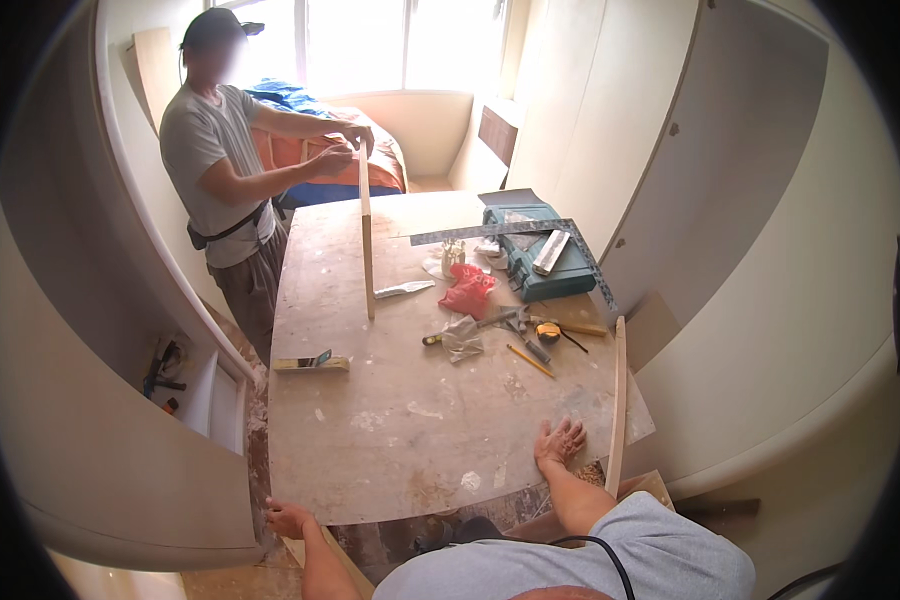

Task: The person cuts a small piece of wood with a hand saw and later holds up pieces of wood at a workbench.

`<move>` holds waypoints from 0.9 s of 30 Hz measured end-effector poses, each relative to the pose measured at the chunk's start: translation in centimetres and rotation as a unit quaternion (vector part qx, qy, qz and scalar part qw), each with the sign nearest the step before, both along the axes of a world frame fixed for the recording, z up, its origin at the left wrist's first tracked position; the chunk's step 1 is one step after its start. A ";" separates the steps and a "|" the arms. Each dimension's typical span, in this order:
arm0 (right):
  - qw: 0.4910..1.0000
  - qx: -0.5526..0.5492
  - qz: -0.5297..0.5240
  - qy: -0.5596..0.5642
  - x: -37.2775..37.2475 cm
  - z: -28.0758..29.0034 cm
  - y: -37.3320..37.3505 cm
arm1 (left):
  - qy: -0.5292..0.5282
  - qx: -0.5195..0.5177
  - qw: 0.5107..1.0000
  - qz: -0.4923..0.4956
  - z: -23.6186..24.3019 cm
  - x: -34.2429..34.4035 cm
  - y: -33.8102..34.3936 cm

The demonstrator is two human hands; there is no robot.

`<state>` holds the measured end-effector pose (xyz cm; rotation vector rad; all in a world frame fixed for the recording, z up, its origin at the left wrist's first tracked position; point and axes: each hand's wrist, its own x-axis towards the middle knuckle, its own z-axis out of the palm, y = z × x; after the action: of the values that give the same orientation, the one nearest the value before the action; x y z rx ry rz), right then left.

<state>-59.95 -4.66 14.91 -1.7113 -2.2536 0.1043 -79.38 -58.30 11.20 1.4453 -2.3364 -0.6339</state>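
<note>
My right hand (561, 443) lies flat on the near right part of the plywood tabletop (420, 385), fingers spread and holding nothing. Close by its right side, a thin wooden strip (618, 405) leans along the table's right edge. At the near left corner of the tabletop is my left hand (289, 519), its fingers loosely bent and pointing left, with nothing visible in them. Across the table, a person (232, 165) in a cap and light shirt holds up one end of another wooden strip (367, 235); its other end meets the tabletop.
A hand plane (311, 363) sits at the table's left. Toward the right lie a red plastic bag (467, 290), a tape measure (547, 332), a pencil (531, 361), a hammer (470, 327) and a teal tool case (545, 262) under a metal square (500, 230). Cabinet panels (760, 180) flank the table.
</note>
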 end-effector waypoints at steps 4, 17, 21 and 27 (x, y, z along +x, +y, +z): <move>1.000 0.016 -0.001 -0.002 0.4 -0.4 0.6 | 0.006 0.019 1.000 -0.002 0.2 0.2 1.0; 1.000 0.020 -0.002 -0.005 0.1 -0.3 0.2 | 0.006 -0.015 1.000 -0.004 0.0 0.0 0.4; 1.000 0.007 0.001 -0.005 0.3 -0.2 -0.2 | 0.004 -0.027 1.000 -0.007 0.3 0.4 0.2; 1.000 0.017 0.005 -0.009 0.6 0.5 0.0 | 0.005 -0.010 1.000 -0.021 0.5 0.1 0.5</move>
<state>-59.38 -4.63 15.45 -1.6895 -2.2638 0.0523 -79.26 -57.81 11.69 1.3836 -2.3648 -0.6268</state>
